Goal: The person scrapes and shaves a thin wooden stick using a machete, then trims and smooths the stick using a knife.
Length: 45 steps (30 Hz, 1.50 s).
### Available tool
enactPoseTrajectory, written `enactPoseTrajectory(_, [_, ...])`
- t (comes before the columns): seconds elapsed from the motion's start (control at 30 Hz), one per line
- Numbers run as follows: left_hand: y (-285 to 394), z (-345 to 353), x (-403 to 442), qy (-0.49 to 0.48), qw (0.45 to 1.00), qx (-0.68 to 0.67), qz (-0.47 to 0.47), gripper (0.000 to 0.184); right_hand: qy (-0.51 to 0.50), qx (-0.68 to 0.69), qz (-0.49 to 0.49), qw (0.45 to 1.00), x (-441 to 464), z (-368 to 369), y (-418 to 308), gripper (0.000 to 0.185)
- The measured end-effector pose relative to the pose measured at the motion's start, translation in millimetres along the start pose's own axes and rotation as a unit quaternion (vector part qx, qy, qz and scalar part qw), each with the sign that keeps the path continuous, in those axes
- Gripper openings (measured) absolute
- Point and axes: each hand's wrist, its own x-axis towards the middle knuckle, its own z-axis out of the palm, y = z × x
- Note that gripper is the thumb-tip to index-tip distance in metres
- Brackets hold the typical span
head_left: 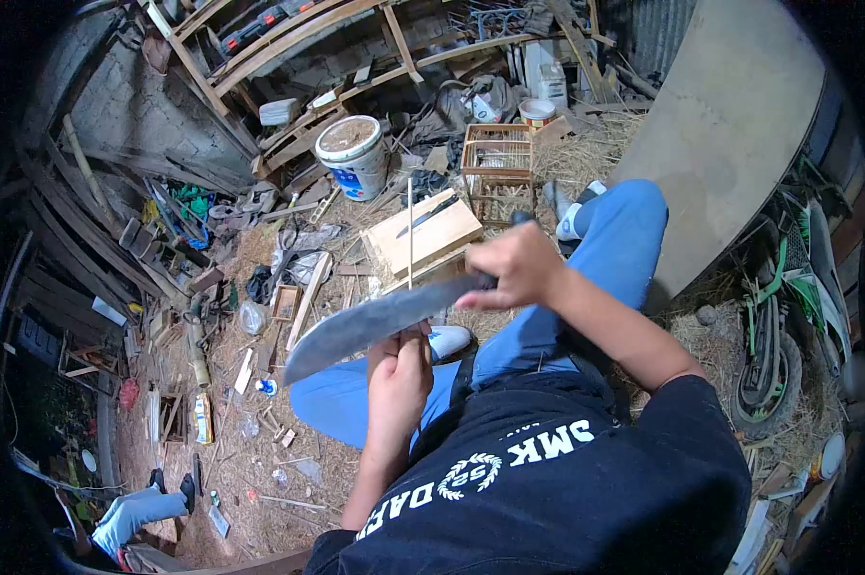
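Observation:
My right hand [517, 266] is wrapped round the dark handle of a machete [380, 324]. Its broad grey blade points left across my lap, slightly blurred, passing over my left hand. A thin wooden stick [410, 225] stands upright in the view, its lower part hidden behind the blade. Fingers closed, my left hand [402, 372] appears to grip the stick's lower end just below the blade. In front of me a pale wooden block [380, 251] lies on the floor, with a dark-handled knife [427, 213] on top.
A white bucket [363, 177] and a small wooden cage [497, 174] stand beyond the block. A large board [729, 125] leans at right, near a green motorbike [787, 326]. Straw and wood scraps litter the floor. Another person's legs [140, 517] show at lower left.

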Motion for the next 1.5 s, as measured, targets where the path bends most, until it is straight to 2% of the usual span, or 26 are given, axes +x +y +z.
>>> enactPoseTrajectory(0.07, [6.2,-4.1,-2.0,-0.027,0.999,-0.032,0.009,0.021,0.001,-0.039,0.033,0.999,-3.0,-3.4,41.5,0.069])
enactPoseTrajectory(0.13, [6.6,-6.9,-3.1,-0.051,0.996,-0.066,0.020,0.020,0.021,-0.028,0.261,0.965,-0.5,-6.1,74.8,0.069])
enactPoseTrajectory(0.17, [2.6,-8.4,-4.0,-0.061,0.996,-0.066,0.016,0.021,0.021,-0.027,0.260,0.965,-6.1,-11.3,87.6,0.069])
enactPoseTrajectory(0.23, [-1.7,-8.3,-0.4,-0.072,0.995,-0.068,0.009,0.024,0.021,-0.079,0.358,0.930,-10.3,-23.6,110.5,0.070])
enactPoseTrajectory(0.27, [-1.2,-7.0,3.1,-0.068,0.995,-0.071,0.013,0.024,0.020,-0.079,0.353,0.932,-6.7,-25.9,103.2,0.070])
enactPoseTrajectory(0.33, [-0.2,-4.3,7.0,-0.060,0.996,-0.059,0.021,0.024,0.010,0.023,0.302,0.953,-12.3,-25.8,65.6,0.070])
enactPoseTrajectory(0.37, [1.3,-1.3,7.0,-0.062,0.996,-0.053,0.026,0.023,0.029,0.032,0.228,0.973,-16.7,-13.7,58.5,0.069])
enactPoseTrajectory(0.4, [1.6,1.0,5.7,-0.066,0.996,-0.052,0.023,0.023,0.028,-0.017,0.165,0.986,-14.2,-14.0,38.0,0.069])
enactPoseTrajectory(0.53, [-1.0,5.0,5.3,-0.013,1.000,-0.017,-0.010,0.016,-0.032,-0.040,0.015,0.999,-8.1,-12.3,-9.4,0.071])
enactPoseTrajectory(0.6, [-0.7,2.4,1.2,-0.008,0.997,0.028,-0.076,0.014,-0.009,-0.052,-0.003,0.999,-3.1,-14.2,0.2,0.070])
enactPoseTrajectory(0.63, [8.0,5.8,-4.1,-0.036,0.999,-0.009,-0.009,0.017,0.011,-0.067,-0.023,0.997,1.6,-16.2,10.5,0.069])
enactPoseTrajectory(0.67, [8.8,2.7,-4.3,-0.035,0.999,-0.008,-0.010,0.017,0.041,-0.027,0.043,0.998,0.8,-8.6,35.9,0.066])
enactPoseTrajectory(0.7, [9.1,-1.1,-5.5,-0.053,0.998,-0.029,0.000,0.019,0.024,-0.050,0.150,0.987,3.9,-7.7,60.0,0.065])
enactPoseTrajectory(0.77, [6.3,-5.0,-6.5,-0.084,0.995,-0.056,0.013,0.022,0.040,-0.040,0.320,0.946,8.0,-17.8,94.4,0.068])
enactPoseTrajectory(0.87, [-2.0,-11.4,3.0,-0.091,0.992,-0.087,0.012,0.022,0.030,0.015,0.347,0.937,-6.3,-13.7,99.0,0.068])
enactPoseTrajectory(0.93, [4.3,-6.1,3.7,-0.072,0.994,-0.082,0.004,0.022,0.038,0.079,0.235,0.968,-12.6,-3.2,70.8,0.064])
enactPoseTrajectory(1.0, [4.1,-5.5,3.0,-0.101,0.988,-0.117,-0.012,0.021,-0.007,0.045,0.179,0.983,-10.9,-1.8,30.3,0.064])
enactPoseTrajectory(1.03, [3.0,-5.5,3.9,-0.104,0.986,-0.127,-0.022,0.020,0.010,0.046,0.138,0.989,-10.4,-0.1,13.1,0.066])
enactPoseTrajectory(1.07, [2.0,-4.2,4.8,-0.105,0.986,-0.125,-0.022,0.020,-0.034,0.029,0.104,0.994,-9.0,-0.8,2.5,0.064])
enactPoseTrajectory(1.1, [-0.2,-2.5,4.7,-0.070,0.989,-0.123,-0.051,0.019,-0.031,0.021,0.068,0.997,-8.1,2.0,-6.7,0.063])
enactPoseTrajectory(1.13, [-3.2,-3.1,4.2,-0.033,0.989,-0.120,-0.081,0.018,-0.027,0.014,0.032,0.999,-7.7,4.3,-12.6,0.063])
enactPoseTrajectory(1.17, [-7.2,-8.2,4.8,-0.056,0.988,-0.112,-0.086,0.017,-0.027,0.016,0.034,0.999,-7.4,4.4,-14.1,0.063])
enactPoseTrajectory(1.27, [-8.7,-7.3,-2.6,-0.071,0.988,-0.120,-0.069,0.016,-0.019,0.001,-0.044,0.999,-5.9,5.3,1.3,0.061])
enactPoseTrajectory(1.33, [7.6,-8.6,-3.0,-0.095,0.983,-0.151,-0.052,0.016,0.010,0.016,0.012,1.000,-5.7,9.5,35.3,0.060])
enactPoseTrajectory(1.47, [-3.9,-17.0,-2.6,-0.133,0.970,-0.193,-0.064,0.017,0.046,-0.042,0.340,0.938,-4.4,7.5,95.7,0.064])
enactPoseTrajectory(1.5, [-3.2,-15.5,-2.5,-0.136,0.970,-0.191,-0.058,0.017,0.041,-0.028,0.336,0.940,-4.9,-0.6,96.5,0.065])
